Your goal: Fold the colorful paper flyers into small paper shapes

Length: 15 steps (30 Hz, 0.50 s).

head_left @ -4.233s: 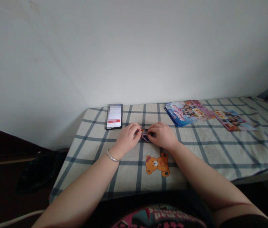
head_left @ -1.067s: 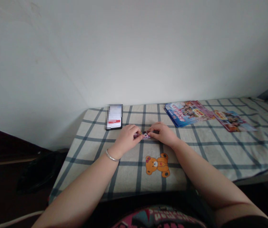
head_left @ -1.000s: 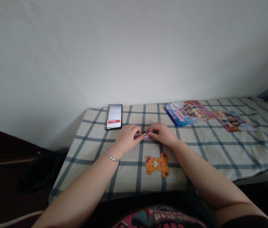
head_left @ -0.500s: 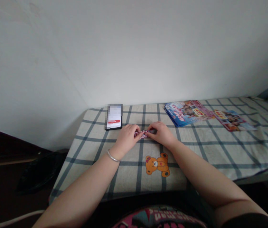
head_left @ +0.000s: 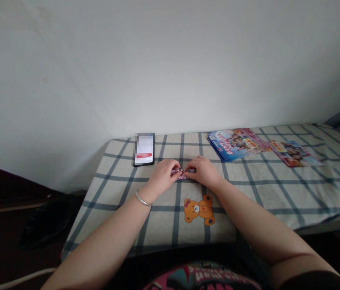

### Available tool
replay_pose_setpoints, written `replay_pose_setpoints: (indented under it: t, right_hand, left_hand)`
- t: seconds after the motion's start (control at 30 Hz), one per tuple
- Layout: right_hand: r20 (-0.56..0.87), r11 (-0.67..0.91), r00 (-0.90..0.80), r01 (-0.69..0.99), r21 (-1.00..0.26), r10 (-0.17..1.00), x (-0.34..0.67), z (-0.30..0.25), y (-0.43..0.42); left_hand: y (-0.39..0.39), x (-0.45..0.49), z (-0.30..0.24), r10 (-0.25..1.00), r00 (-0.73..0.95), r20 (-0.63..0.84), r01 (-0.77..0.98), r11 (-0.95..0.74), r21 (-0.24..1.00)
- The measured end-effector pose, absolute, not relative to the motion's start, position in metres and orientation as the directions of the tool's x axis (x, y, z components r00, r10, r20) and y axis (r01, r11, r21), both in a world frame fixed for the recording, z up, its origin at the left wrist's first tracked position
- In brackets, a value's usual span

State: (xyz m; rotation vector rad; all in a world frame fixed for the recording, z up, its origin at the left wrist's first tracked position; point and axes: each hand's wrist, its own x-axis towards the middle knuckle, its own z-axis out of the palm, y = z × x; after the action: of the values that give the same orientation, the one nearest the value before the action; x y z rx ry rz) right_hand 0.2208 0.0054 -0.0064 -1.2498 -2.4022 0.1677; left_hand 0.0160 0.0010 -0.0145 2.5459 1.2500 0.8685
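My left hand (head_left: pixel 163 177), with a silver bangle (head_left: pixel 143 198) on its wrist, and my right hand (head_left: pixel 203 172) meet over a small folded piece of pink printed paper (head_left: pixel 181 173) on the checked cloth (head_left: pixel 257 189). Both hands pinch the paper from either side, fingers curled and pressed down on it. Most of the paper is hidden under the fingertips.
A phone (head_left: pixel 144 149) with a lit screen lies at the back left by the white wall. A stack of colourful leaflets (head_left: pixel 235 143) and one separate leaflet (head_left: pixel 293 153) lie at the back right. An orange bear (head_left: pixel 199 209) is printed on the cloth near me.
The paper has been folded smaller and flatter and now shows its pink side. Both hands have stayed in the same spot, fingertips shifting slightly.
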Motion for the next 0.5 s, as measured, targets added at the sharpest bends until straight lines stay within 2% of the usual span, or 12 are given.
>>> replay_pose_setpoints:
  t: [0.27, 0.5]
  right_hand:
    - [0.331, 0.645, -0.553, 0.668, -0.372, 0.764, 0.223, -0.006, 0.004]
    - [0.295, 0.683, -0.628, 0.566, -0.461, 0.720, 0.231, -0.001, 0.005]
  left_hand:
    - [-0.006, 0.016, -0.005, 0.701, 0.572, 0.426, 0.626, -0.709, 0.325]
    - [-0.001, 0.012, -0.007, 0.699, 0.586, 0.409, 0.606, -0.714, 0.352]
